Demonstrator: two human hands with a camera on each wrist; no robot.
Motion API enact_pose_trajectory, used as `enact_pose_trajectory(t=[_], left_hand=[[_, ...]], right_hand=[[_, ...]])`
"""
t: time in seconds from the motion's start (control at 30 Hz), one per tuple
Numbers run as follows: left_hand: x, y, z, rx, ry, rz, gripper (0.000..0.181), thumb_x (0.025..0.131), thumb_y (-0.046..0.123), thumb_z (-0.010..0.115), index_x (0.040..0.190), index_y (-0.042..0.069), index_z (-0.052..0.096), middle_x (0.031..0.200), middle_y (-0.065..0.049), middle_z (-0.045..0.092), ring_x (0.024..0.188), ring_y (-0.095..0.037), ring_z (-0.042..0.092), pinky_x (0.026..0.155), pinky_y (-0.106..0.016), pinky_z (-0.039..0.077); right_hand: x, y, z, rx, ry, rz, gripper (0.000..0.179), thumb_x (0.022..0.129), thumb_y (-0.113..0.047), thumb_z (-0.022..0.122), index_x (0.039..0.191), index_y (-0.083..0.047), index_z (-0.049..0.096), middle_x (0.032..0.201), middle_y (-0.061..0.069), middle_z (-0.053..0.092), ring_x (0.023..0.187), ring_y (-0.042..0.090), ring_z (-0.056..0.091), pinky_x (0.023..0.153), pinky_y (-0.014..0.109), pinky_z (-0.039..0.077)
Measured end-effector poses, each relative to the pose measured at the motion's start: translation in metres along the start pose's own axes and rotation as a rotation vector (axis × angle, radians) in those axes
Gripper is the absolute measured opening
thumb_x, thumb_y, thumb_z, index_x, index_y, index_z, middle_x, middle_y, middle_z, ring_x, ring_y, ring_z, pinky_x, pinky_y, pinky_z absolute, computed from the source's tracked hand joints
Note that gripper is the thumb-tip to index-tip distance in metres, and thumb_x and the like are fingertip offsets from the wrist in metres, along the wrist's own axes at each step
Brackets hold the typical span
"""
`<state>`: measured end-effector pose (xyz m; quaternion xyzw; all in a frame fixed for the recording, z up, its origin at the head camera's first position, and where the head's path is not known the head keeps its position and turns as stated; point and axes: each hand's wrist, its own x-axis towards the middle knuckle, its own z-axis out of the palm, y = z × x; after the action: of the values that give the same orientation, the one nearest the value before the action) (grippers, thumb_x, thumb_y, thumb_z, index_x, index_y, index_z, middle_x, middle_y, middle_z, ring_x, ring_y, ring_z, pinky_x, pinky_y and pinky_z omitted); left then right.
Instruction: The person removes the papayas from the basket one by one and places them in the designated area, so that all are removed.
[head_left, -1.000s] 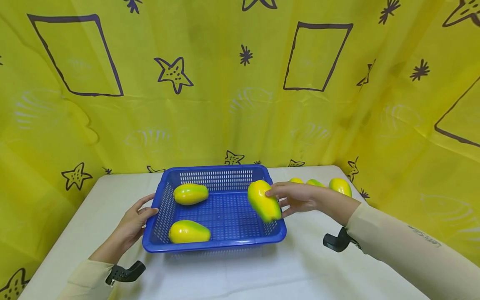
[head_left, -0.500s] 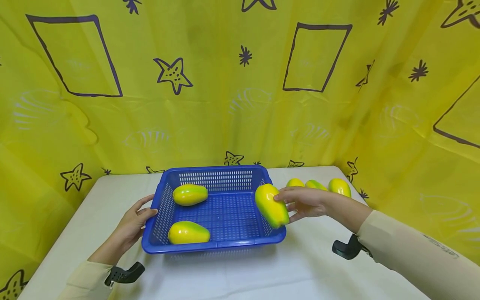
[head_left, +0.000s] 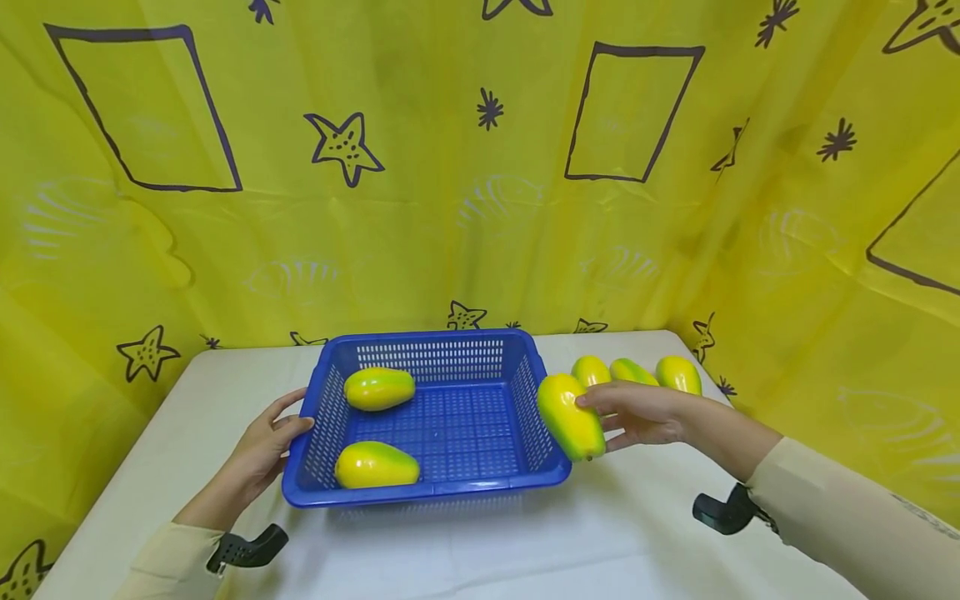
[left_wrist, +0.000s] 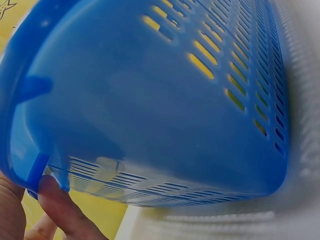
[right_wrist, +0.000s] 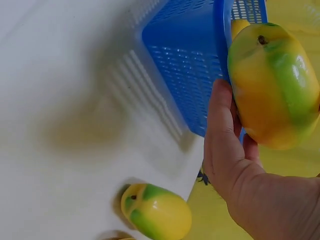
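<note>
A blue plastic basket (head_left: 465,417) stands on the white table with two yellow-green papayas inside, one papaya (head_left: 379,389) at the back left and another papaya (head_left: 377,465) at the front left. My left hand (head_left: 258,446) grips the basket's left rim; in the left wrist view its thumb (left_wrist: 65,212) presses against the rim's edge. My right hand (head_left: 641,412) holds a papaya (head_left: 570,417) just beyond the basket's right rim, above the table. In the right wrist view this papaya (right_wrist: 275,90) overlaps the rim, and its far side is hidden.
To the right of the basket, behind my right forearm, lie more papayas: one (head_left: 591,371), one partly covered (head_left: 632,372) and one farther right (head_left: 679,375). A yellow patterned curtain (head_left: 450,250) hangs behind the white table (head_left: 480,550).
My right hand has moved right with the papaya, from over the basket's right end to outside its rim. The left hand and the basket have stayed nearly in place.
</note>
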<state>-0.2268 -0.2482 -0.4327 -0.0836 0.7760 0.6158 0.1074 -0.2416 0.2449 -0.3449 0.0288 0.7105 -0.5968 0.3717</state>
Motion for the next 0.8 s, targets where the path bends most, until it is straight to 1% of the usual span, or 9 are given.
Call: enact_pose_trajectory(t=[0.17, 0.37, 0.5, 0.7, 0.8], left_hand=[[-0.001, 0.001, 0.000, -0.009, -0.002, -0.006, 0.073, 0.099, 0.020, 0.054, 0.158, 0.013, 0.013, 0.133, -0.023, 0.054, 0.096, -0.014, 0.064, 0.085, -0.040, 0.059], [-0.001, 0.001, 0.000, -0.010, -0.008, -0.011, 0.073, 0.099, 0.022, 0.054, 0.159, 0.014, 0.013, 0.140, -0.027, 0.047, 0.098, -0.015, 0.063, 0.086, -0.042, 0.058], [-0.001, 0.001, 0.000, -0.009, -0.006, -0.007, 0.074, 0.099, 0.023, 0.054, 0.159, 0.013, 0.012, 0.140, -0.028, 0.047, 0.098, -0.015, 0.064, 0.085, -0.042, 0.058], [-0.001, 0.001, 0.000, 0.001, 0.002, -0.005, 0.072, 0.099, 0.021, 0.053, 0.158, 0.013, 0.013, 0.140, -0.028, 0.047, 0.098, -0.016, 0.063, 0.085, -0.042, 0.058], [-0.001, 0.001, 0.001, 0.005, -0.001, -0.003, 0.073, 0.099, 0.022, 0.053, 0.158, 0.012, 0.012, 0.140, -0.029, 0.047, 0.098, -0.016, 0.063, 0.085, -0.042, 0.058]], right_hand=[[-0.005, 0.006, -0.007, 0.013, -0.006, -0.002, 0.062, 0.098, -0.027, 0.056, 0.146, 0.004, 0.029, 0.124, 0.013, 0.054, 0.111, 0.028, 0.059, 0.097, 0.046, 0.053], [-0.009, 0.013, -0.013, 0.044, -0.010, -0.002, 0.063, 0.098, -0.025, 0.055, 0.146, 0.004, 0.026, 0.124, 0.014, 0.052, 0.110, 0.028, 0.060, 0.097, 0.047, 0.052], [-0.010, 0.016, -0.014, 0.060, -0.006, -0.007, 0.063, 0.099, -0.024, 0.055, 0.147, 0.004, 0.025, 0.125, 0.015, 0.050, 0.111, 0.029, 0.059, 0.098, 0.049, 0.051], [-0.010, 0.022, -0.015, 0.101, 0.007, -0.028, 0.055, 0.098, -0.023, 0.055, 0.141, 0.003, 0.032, 0.123, 0.015, 0.051, 0.109, 0.028, 0.060, 0.097, 0.050, 0.052], [-0.009, 0.026, -0.016, 0.135, 0.025, -0.032, 0.054, 0.097, -0.023, 0.056, 0.139, 0.002, 0.033, 0.123, 0.014, 0.051, 0.109, 0.028, 0.060, 0.097, 0.050, 0.052]])
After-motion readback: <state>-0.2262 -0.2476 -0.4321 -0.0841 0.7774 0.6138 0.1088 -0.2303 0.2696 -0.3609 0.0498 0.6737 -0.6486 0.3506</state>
